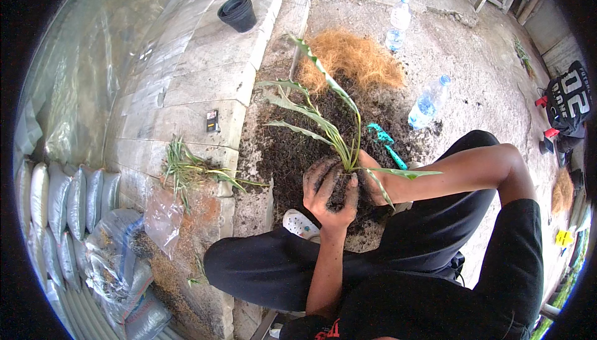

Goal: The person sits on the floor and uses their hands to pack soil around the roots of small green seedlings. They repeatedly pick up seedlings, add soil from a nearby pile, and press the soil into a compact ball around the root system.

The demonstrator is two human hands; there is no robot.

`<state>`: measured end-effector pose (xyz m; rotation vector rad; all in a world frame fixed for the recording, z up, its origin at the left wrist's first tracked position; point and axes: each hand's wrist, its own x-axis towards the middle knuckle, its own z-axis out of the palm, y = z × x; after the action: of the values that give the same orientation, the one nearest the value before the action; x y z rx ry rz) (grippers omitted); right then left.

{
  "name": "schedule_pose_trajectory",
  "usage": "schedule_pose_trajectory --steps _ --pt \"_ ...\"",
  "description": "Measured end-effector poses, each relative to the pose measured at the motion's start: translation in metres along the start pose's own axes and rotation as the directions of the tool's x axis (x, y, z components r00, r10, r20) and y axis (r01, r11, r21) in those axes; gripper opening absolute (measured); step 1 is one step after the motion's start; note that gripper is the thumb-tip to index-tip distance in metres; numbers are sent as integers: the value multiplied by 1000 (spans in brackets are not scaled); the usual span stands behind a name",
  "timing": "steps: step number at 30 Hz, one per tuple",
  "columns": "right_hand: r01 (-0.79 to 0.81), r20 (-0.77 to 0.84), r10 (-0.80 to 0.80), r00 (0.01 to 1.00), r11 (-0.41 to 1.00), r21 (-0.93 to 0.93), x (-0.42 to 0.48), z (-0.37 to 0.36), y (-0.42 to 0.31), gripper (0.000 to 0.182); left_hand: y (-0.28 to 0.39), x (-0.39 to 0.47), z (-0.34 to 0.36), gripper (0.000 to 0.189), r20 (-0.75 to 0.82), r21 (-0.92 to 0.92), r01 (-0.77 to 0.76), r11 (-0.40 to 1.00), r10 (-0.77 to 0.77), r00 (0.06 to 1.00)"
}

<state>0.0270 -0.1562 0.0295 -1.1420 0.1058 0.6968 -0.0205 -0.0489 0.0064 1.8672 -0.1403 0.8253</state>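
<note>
My left hand [330, 195], dark with soil, is closed around the soil-covered root ball [336, 194] of a long-leaved green plant [343, 146]. On the far side of the root ball, my right hand [368, 176] presses against it, its fingers mostly hidden behind the plant and my left hand. The leaves rise from between both hands and lean up and left, while a few droop to the right. Dark potting soil [291, 148] is spread on the ground beneath. A turquoise hand trowel [394, 153] lies on this soil just right of the plant.
Brown coconut fibre [352, 57] lies beyond the soil, near two plastic bottles [426, 104]. On the left ledge are nested black pots [238, 13], a small pack [212, 121] and uprooted plants [179, 160]. Filled plastic bags [58, 195] stand at far left. Another person [566, 99] is at far right.
</note>
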Motion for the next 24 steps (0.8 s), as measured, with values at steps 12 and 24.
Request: schedule_pose_trajectory --steps 12,24 --pt "652 332 -565 755 702 -286 20 -30 29 37 -4 2 2 23 -9 -1 4 1000 -4 1000" --pt "-22 43 21 999 1000 13 0 6 -9 33 -6 2 -1 21 -34 35 -19 999 20 999"
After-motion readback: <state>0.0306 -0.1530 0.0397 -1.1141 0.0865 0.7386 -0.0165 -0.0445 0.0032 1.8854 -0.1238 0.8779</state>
